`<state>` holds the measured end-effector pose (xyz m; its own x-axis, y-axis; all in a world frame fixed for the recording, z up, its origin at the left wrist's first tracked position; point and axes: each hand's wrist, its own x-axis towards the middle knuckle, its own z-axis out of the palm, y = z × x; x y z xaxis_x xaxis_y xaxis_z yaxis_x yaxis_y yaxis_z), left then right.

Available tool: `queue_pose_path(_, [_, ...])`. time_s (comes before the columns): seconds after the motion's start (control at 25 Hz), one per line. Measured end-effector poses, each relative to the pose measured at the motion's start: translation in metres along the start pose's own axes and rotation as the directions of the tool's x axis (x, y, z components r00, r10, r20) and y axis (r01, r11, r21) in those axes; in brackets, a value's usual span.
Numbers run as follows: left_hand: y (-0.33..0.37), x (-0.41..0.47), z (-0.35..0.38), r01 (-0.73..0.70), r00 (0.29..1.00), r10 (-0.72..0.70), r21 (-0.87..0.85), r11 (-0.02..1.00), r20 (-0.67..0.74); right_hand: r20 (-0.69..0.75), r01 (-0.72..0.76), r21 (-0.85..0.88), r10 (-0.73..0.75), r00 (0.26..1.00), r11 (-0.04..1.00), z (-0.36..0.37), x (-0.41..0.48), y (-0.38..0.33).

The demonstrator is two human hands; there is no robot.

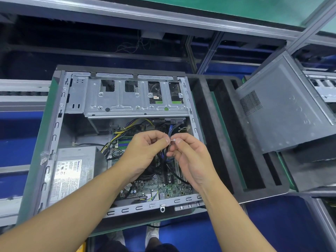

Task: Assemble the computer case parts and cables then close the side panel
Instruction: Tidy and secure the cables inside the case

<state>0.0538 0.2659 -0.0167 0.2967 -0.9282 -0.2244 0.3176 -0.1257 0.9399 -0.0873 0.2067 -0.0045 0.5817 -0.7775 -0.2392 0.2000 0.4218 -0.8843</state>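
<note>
Computer case (54, 131) lies open on its side, close to person. Power supply (72, 171) in near-left corner; motherboard (172, 190) beside it on case floor. Above board, left hand (145, 151) and right hand (189, 157) meet fingertip to fingertip, both pinching small white plastic piece (172, 140) over dark cable bundle (164, 160); remaining fingers curled. Drive cage (118, 100) spans far end of case. Side panel (283, 115) off case, propped tilted at right, beyond black foam tray (220, 135).

Bright, even overhead light, soft shadows inside the case (60, 128); wide-angle bending at the edges, slight blur throughout.
</note>
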Motion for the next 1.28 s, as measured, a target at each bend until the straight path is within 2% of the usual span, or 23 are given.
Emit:
queue_pose_path(0.16, [-0.0014, -0.0013, -0.0015, -0.025, 1.000, 0.025, 0.033, 0.999, 0.007, -0.020, 0.007, -0.046, -0.008, 1.000, 0.999, 0.0026, -0.0019, 0.0001])
queue_pose_path(0.36, [0.0040, -0.0057, -0.0030, -0.052, 0.998, 0.052, -0.006, 0.999, -0.022, -0.060, 0.091, -0.268, -0.111, 0.992, 0.959, 0.0027, -0.0022, 0.0005])
queue_pose_path(0.56, [0.0052, -0.0064, -0.0033, -0.115, 0.985, 0.139, 0.201, 0.973, -0.106, -0.096, 0.115, -0.399, -0.166, 0.981, 0.910, 0.0037, -0.0038, 0.0030])
queue_pose_path(0.84, [0.0040, -0.0075, -0.0039, -0.143, 0.982, 0.165, 0.211, 0.967, -0.091, -0.082, 0.131, -0.322, -0.165, 0.983, 0.938, 0.0008, -0.0038, 0.0017])
queue_pose_path(1.04, [0.0036, -0.0076, -0.0043, -0.185, 0.978, 0.205, 0.284, 0.941, -0.041, -0.068, 0.126, -0.243, -0.146, 0.987, 0.962, 0.0006, -0.0024, 0.0025])
queue_pose_path(1.28, [0.0020, -0.0075, -0.0045, -0.180, 0.980, 0.195, 0.251, 0.951, -0.039, -0.059, 0.131, -0.230, -0.148, 0.987, 0.964, -0.0013, -0.0020, 0.0032])
